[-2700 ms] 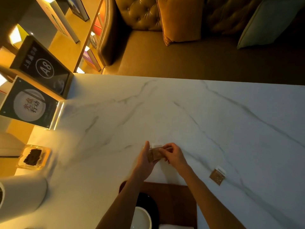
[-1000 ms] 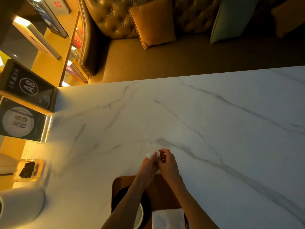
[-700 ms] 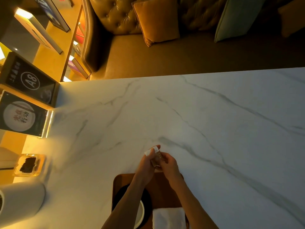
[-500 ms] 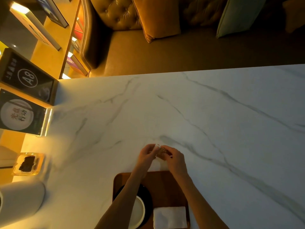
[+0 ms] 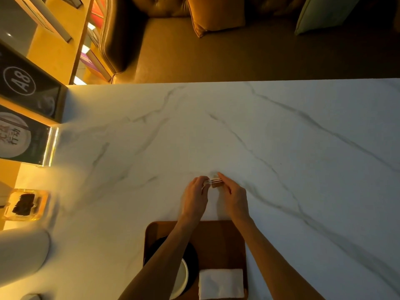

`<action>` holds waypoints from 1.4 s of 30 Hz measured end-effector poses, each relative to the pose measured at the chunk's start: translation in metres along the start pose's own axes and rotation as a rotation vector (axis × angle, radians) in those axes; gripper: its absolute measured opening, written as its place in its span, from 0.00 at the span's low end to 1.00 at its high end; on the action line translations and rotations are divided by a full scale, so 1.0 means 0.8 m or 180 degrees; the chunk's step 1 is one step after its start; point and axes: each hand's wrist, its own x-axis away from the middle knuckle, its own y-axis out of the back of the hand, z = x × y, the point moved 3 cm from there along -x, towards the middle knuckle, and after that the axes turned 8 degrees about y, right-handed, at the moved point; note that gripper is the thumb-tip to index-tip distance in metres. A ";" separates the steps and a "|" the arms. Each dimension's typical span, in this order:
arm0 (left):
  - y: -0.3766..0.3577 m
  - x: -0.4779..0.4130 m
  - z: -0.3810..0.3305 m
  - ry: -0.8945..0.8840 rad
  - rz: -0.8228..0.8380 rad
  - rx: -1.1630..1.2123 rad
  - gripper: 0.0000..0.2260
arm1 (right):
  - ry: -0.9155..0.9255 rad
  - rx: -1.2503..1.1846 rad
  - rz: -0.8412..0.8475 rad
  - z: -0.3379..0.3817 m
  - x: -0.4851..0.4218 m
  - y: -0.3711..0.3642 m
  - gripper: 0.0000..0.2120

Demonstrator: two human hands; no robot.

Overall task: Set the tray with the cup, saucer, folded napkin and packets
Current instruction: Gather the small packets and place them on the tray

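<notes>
A brown wooden tray (image 5: 218, 241) lies at the near edge of the marble table. On it a black saucer (image 5: 192, 256) carries a white cup (image 5: 183, 278), partly hidden by my left forearm, and a folded white napkin (image 5: 220, 283) rests at the tray's near right. Just beyond the tray, over the table, my left hand (image 5: 194, 198) and my right hand (image 5: 234, 195) together pinch small brown packets (image 5: 214, 183) held on edge between the fingertips.
The white marble table (image 5: 281, 148) stretches far and right. Along the left edge stand two dark sign holders (image 5: 26, 87), a glass dish with dark contents (image 5: 25, 204) and a white cylinder (image 5: 21, 254). A leather sofa with cushions (image 5: 216, 16) sits behind the table.
The loose packet that lay at the right on the table is gone from view. Both hands have stayed together beyond the tray, turning the packets on edge; the view has dropped, showing more of the tray.
</notes>
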 end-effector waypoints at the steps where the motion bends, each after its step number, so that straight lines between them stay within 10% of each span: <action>1: 0.000 0.000 -0.001 0.0008 -0.0030 -0.0010 0.08 | -0.0054 -0.0027 -0.0031 -0.001 -0.002 0.000 0.16; 29: 0.009 -0.022 -0.008 0.0209 0.0432 -0.0093 0.08 | -0.0096 0.0146 0.0537 -0.018 -0.021 0.014 0.16; 42: 0.021 0.065 0.010 0.0794 0.0869 0.1097 0.12 | -0.0655 -0.0793 0.0541 -0.001 0.063 0.016 0.17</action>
